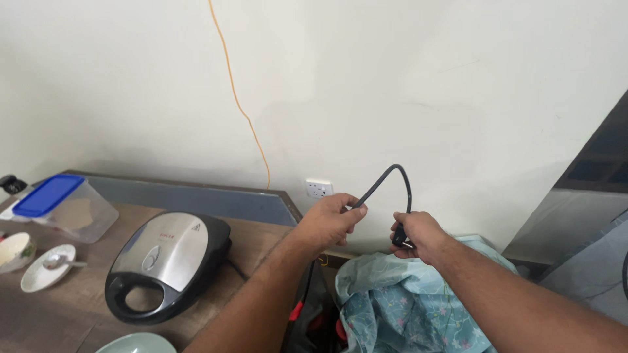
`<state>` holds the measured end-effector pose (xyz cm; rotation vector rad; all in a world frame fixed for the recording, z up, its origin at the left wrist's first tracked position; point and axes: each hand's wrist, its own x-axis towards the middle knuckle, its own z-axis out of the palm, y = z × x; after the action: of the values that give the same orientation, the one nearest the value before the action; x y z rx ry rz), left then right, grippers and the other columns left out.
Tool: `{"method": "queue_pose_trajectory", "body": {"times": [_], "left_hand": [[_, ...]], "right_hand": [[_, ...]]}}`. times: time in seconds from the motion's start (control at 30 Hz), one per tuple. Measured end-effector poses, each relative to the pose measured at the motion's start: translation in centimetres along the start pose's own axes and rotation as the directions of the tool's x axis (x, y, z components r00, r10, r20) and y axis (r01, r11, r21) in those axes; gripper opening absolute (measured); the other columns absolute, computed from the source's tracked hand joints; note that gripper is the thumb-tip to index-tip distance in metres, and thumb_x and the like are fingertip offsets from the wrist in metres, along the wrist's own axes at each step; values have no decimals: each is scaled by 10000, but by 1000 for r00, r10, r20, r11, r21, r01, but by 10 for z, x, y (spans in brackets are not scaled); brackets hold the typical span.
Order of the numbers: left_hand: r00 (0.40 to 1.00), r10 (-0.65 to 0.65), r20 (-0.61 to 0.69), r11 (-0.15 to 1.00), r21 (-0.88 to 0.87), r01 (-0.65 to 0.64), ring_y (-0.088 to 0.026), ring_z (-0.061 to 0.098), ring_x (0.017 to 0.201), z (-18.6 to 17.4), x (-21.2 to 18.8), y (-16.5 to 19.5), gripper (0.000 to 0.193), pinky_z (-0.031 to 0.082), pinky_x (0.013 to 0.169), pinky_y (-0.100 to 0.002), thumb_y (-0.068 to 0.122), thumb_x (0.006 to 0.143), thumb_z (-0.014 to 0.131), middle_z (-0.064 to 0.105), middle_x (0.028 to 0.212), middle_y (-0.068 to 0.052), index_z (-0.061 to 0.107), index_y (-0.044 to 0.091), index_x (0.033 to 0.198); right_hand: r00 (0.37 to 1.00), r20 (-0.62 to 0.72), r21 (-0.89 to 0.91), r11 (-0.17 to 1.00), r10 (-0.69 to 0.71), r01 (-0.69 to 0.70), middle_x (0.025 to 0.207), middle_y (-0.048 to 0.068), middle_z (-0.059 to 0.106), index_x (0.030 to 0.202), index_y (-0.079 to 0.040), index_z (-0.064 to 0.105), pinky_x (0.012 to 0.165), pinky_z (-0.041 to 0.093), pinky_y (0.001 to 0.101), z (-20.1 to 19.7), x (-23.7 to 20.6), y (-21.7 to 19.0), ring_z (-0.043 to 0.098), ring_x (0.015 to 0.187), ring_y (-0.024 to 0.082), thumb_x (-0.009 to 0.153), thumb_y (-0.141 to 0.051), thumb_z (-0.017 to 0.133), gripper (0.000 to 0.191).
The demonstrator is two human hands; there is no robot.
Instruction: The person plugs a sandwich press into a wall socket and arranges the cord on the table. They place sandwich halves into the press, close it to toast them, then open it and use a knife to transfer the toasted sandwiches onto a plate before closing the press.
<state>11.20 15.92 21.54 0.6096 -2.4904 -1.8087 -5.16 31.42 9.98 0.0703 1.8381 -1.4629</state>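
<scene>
A black power cord [392, 175] arches between my two hands in front of the white wall. My left hand [331, 221] pinches the cord near one end of the arch. My right hand [418, 235] grips the cord's black plug [400, 240], held low by my fingers. A white wall socket [318, 189] sits on the wall just left of my left hand. On the wooden table [59, 307] lies a closed black and silver sandwich maker [167, 261], with its cable running off toward my left arm.
A clear plastic box with a blue lid [60, 204] stands at the table's far left. A white saucer with a spoon [47, 267] and a bowl [14, 250] lie near it. Light blue flowered cloth [392, 301] is heaped below my right hand. A yellow wire [237, 98] runs down the wall.
</scene>
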Motion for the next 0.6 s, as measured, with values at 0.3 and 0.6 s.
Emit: {"method": "queue_pose_trajectory", "body": {"times": [0.3,0.6], "left_hand": [[857,346,-381,925,293,-243,-324,731,906,4,-46,-28,314,568,816,-414,241,914,624,753,946,-175,695,50,1152],[702,274,-657,939,24,-343,-282,739,892,10,-71,-53,263,564,812,-416,227,1000,561,745,938,-164,660,29,1142]], "right_hand": [[985,-68,174,974,157,-144,895,164,646,1060,-9,563,602,594,385,2,-1,3,677,748,281,1074,-352,464,357],[994,-4,101,989,109,-108,912,126,634,1065,-28,592,609,585,376,47,-48,12,664,737,246,1050,-425,486,412]]}}
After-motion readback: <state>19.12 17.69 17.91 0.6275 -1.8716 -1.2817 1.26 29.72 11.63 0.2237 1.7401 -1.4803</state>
